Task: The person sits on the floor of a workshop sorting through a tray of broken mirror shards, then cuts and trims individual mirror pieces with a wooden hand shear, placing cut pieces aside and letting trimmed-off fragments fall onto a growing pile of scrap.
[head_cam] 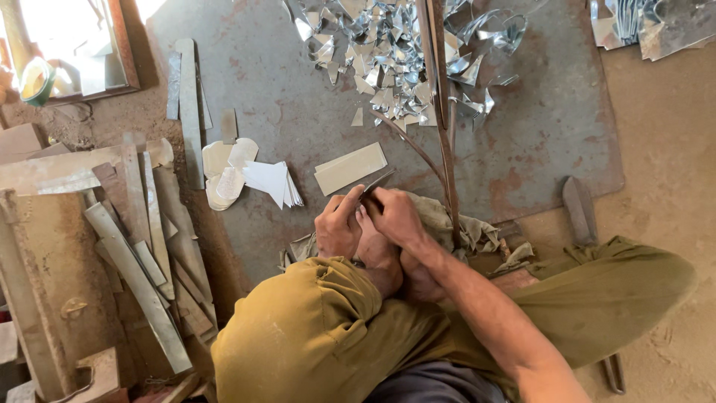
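Sheet metal is what is being worked here: a small dark strip [378, 181] is pinched between both hands just above the knees, at the near edge of a rusty steel plate [537, 149] laid on the earth floor. The left hand [338, 226] is closed around the strip's near end, thumb pressed up along it, and the right hand [397, 216] is clamped over it from the other side, fingers curled tight, so that the two hands touch. The strip's far tip is seen jutting out towards the plate, close beside the long blades of the shears [441, 112], which stand upright between the hands and a heap of bright offcuts [395, 52]. A flat stack of pale blanks [350, 168] lies just ahead of the hands, and cut shapes [250, 179] are spread to its left. The step in hand is judged to be the shaping or bending of the strip by finger pressure rather than cutting, since the shears are not gripped. A firm, even squeeze would be called for next, with the fingers kept clear of the sharp edge
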